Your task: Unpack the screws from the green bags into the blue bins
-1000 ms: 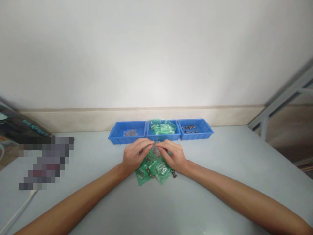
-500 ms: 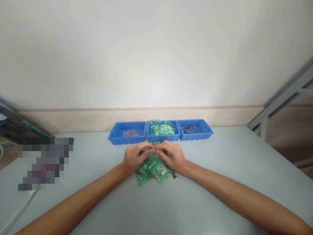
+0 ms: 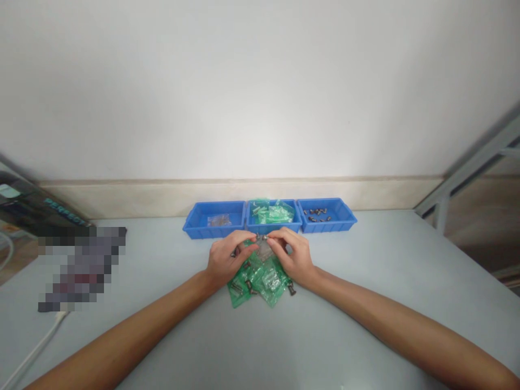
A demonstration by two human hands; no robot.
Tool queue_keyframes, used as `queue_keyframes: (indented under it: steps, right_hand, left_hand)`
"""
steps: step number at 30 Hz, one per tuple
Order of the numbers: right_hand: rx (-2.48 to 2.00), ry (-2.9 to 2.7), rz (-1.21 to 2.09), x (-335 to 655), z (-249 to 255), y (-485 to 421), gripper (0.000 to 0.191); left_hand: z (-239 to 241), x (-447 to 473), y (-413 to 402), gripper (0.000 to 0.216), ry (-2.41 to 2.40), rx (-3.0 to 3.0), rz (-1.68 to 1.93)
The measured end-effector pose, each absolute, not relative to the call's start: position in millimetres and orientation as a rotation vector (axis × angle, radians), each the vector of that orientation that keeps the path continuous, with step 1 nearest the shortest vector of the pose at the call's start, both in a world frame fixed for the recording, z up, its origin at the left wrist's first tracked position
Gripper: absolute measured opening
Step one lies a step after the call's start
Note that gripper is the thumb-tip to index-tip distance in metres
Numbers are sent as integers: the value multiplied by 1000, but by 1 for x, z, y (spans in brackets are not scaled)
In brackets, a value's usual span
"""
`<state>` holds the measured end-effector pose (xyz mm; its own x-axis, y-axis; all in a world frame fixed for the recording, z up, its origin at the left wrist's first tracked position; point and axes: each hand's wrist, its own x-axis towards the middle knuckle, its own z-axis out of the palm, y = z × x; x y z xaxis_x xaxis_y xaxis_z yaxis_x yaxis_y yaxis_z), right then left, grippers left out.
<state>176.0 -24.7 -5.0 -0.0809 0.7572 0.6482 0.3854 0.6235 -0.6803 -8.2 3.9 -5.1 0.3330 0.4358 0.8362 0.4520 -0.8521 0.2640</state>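
Note:
My left hand (image 3: pixel 231 255) hovers over the left of a small pile, index finger and thumb apart. Its index fingertip touches or nearly touches a small metal fitting (image 3: pixel 257 236). Opposite it, my right hand (image 3: pixel 293 255) pinches another small metal fitting (image 3: pixel 265 237) between thumb and index finger. Beneath and in front of both hands lie several green-tinted plastic bags (image 3: pixel 271 279) with small parts in them. Dark metal fittings are scattered among the bags, one of them (image 3: pixel 291 288) at the right edge. My palms hide part of the pile.
Behind the pile, three blue trays stand in a row: the left tray (image 3: pixel 190 230) holds a clear bag, the middle tray (image 3: pixel 264 228) green bags, the right tray (image 3: pixel 345 223) loose metal fittings. A blurred flat object (image 3: pixel 83 271) with a white cable (image 3: pixel 38 344) lies left.
My fingertips were together around a small metal part; now they have parted slightly and moved up toward two fittings at the pile's far edge. The left thumb has come away from its index finger.

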Motion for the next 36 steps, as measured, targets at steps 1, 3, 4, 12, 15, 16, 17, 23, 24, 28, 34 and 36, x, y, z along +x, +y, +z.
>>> queue_keyframes:
  steps: [1,3,4,12,15,16,17,23,24,28,34,36]
  right_hand:
    - [-966,-1623,473,175,-3,-23,16]
    - [-998,-1383,677,174,5,-18,19]
    - [-1005,-1219,794,175,11,-14,21]
    - [-980,-460,1200,206,55,11,18]
    - [-978,-450,1187,213,65,11,15]
    - [-963,-476,1166,213,68,10,13]
    - [-949,-529,1141,213,70,8,12]
    - [-1173,-1479,929,204,67,0,11]
    - [-1238,-1685,861,202,63,0,11]
    - [-1476,-2206,496,191,40,-6,13]
    - [-1671,-2304,378,180,28,-14,12]
    - [-1695,-2267,423,179,29,-15,11]
  left_hand:
    - [-5,-8,4,15,-853,-2543,-1597]
    - [-5,-8,4,13,-865,-2537,-1595]
    - [-5,-8,4,13,-880,-2538,-1588]
    - [-3,-7,3,14,-935,-2567,-1592]
    - [-4,-7,3,15,-935,-2571,-1612]
    - [-3,-7,3,15,-927,-2571,-1615]
    - [-3,-8,3,15,-922,-2573,-1615]
    - [-2,-8,2,17,-941,-2573,-1589]
    - [-2,-8,2,19,-950,-2571,-1583]
    - [-2,-8,1,21,-984,-2561,-1574]
    - [-4,-9,2,17,-959,-2549,-1587]
    - [-6,-9,3,14,-912,-2521,-1621]
